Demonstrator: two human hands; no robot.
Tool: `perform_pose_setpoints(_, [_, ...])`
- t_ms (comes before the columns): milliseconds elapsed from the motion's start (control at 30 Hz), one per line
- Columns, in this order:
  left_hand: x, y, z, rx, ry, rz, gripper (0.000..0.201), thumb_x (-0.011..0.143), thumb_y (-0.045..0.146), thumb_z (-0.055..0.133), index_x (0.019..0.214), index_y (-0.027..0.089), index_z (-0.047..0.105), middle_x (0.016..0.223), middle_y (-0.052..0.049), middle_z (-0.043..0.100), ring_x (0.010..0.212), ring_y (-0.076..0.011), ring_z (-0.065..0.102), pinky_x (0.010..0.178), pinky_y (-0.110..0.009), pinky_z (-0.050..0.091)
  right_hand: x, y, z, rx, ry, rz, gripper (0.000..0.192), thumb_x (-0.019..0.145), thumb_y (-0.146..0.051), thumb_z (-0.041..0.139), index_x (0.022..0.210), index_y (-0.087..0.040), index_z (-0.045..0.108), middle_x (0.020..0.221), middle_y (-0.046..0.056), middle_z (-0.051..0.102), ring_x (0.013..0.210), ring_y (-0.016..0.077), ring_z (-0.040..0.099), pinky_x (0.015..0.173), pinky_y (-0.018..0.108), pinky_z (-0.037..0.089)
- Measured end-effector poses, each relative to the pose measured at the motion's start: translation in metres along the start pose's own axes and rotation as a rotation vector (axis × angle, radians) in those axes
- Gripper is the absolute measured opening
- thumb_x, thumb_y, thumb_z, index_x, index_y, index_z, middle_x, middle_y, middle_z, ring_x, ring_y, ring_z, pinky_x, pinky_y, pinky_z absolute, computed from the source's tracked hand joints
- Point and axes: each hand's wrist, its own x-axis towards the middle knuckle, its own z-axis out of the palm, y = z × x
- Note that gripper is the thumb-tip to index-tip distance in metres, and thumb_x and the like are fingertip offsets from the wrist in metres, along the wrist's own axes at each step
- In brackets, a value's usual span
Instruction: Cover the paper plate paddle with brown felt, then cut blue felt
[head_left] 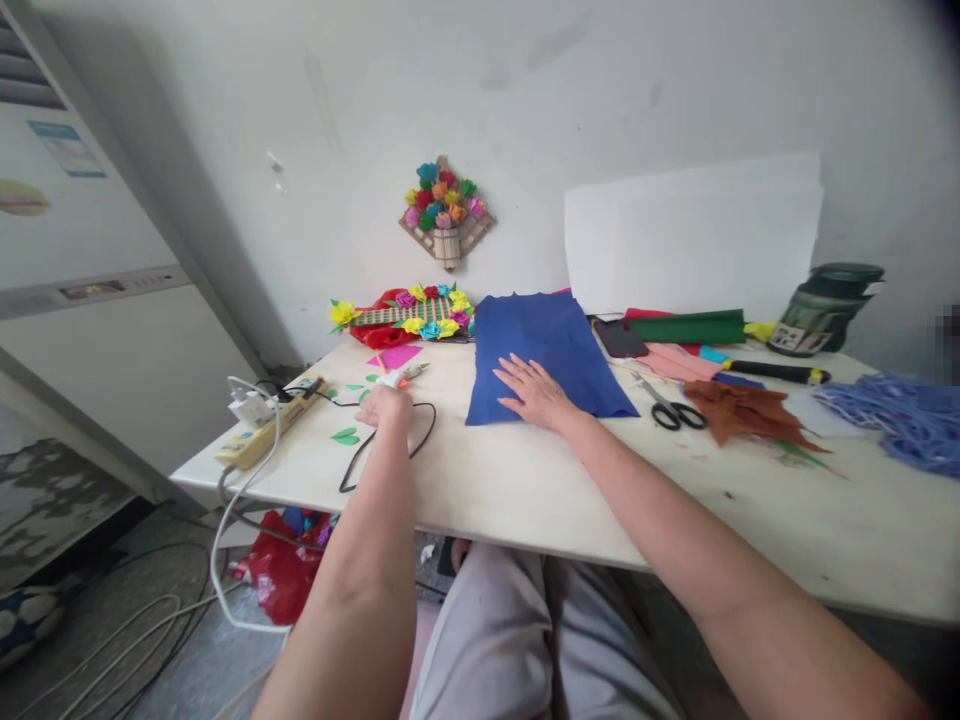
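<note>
My right hand [534,393] lies flat with spread fingers on a sheet of blue crepe paper [540,340] in the middle of the table. On the left, my left hand [385,407] is closed around a small white glue gun [393,379] with an orange part and a metal nozzle pointing right. A black cord [433,432] loops around under that hand. Green paper leaves [345,436] and a pink paper piece [397,356] lie close by. Behind, a flower-trimmed stick craft [405,315] rests on red material.
A power strip [259,432] with plugs and cables sits at the table's left edge. To the right are black-handled scissors [677,414], brown crepe paper [742,408], a phone [621,339], a green roll [694,327], a dark jar [825,310] and a blue yarn-like heap [900,415].
</note>
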Motion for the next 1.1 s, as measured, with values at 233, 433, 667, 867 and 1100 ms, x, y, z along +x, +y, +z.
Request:
perform_pose_setpoints(233, [-0.018, 0.008, 0.000, -0.135, 0.193, 0.114, 0.030, 0.081, 0.028, 0.047, 0.105, 0.014, 0.059, 0.110, -0.020, 0.062, 0.108, -0.0321, 0.054, 0.091, -0.047, 0.037, -0.001, -0.002, -0.002, 0.075, 0.014, 0.051, 0.052, 0.090, -0.039, 0.038, 0.139, -0.020, 0.040, 0.148, 0.006, 0.031, 0.139, 0.0207, 0.018, 0.112, 0.043, 0.016])
perform_pose_setpoints(433, [-0.066, 0.049, -0.016, -0.246, 0.408, 0.392, 0.029, 0.086, 0.029, 0.043, 0.109, 0.014, 0.053, 0.111, -0.016, 0.058, 0.107, -0.0280, 0.053, 0.088, -0.040, 0.042, 0.002, -0.010, -0.006, 0.361, 0.178, 0.197, 0.040, 0.091, -0.035, 0.037, 0.121, -0.022, 0.060, 0.127, 0.007, 0.058, 0.120, 0.0224, 0.050, 0.103, 0.040, 0.036])
perform_pose_setpoints(667, [-0.126, 0.082, -0.001, -0.252, 0.351, 0.732, 0.034, 0.091, 0.032, 0.036, 0.121, 0.020, 0.048, 0.116, -0.013, 0.052, 0.095, -0.0237, 0.057, 0.068, -0.030, 0.047, 0.012, -0.023, -0.023, 1.140, 0.460, 0.438, 0.067, 0.086, -0.042, 0.048, 0.146, -0.023, 0.022, 0.099, 0.007, 0.069, 0.088, 0.0194, 0.067, 0.081, 0.037, 0.052])
perform_pose_setpoints(867, [-0.156, 0.089, 0.023, -0.199, 0.341, 0.977, 0.041, 0.094, 0.027, 0.023, 0.121, 0.023, 0.053, 0.116, -0.012, 0.055, 0.099, -0.0221, 0.055, 0.074, -0.030, 0.045, 0.021, -0.022, -0.043, 1.547, 0.599, 0.477, 0.072, 0.076, -0.046, 0.058, 0.139, -0.023, 0.029, 0.093, 0.001, 0.067, 0.093, 0.0153, 0.063, 0.084, 0.029, 0.049])
perform_pose_setpoints(1100, [-0.180, 0.086, 0.000, -0.199, 0.136, 1.270, 0.051, 0.078, 0.018, 0.049, 0.129, 0.017, 0.045, 0.127, -0.010, 0.053, 0.115, -0.0245, 0.047, 0.085, -0.032, 0.045, 0.014, 0.003, -0.050, 1.566, 0.720, 0.646, 0.017, 0.067, -0.029, 0.062, 0.081, -0.021, 0.054, 0.071, -0.002, 0.060, 0.072, 0.0139, 0.061, 0.070, 0.027, 0.050])
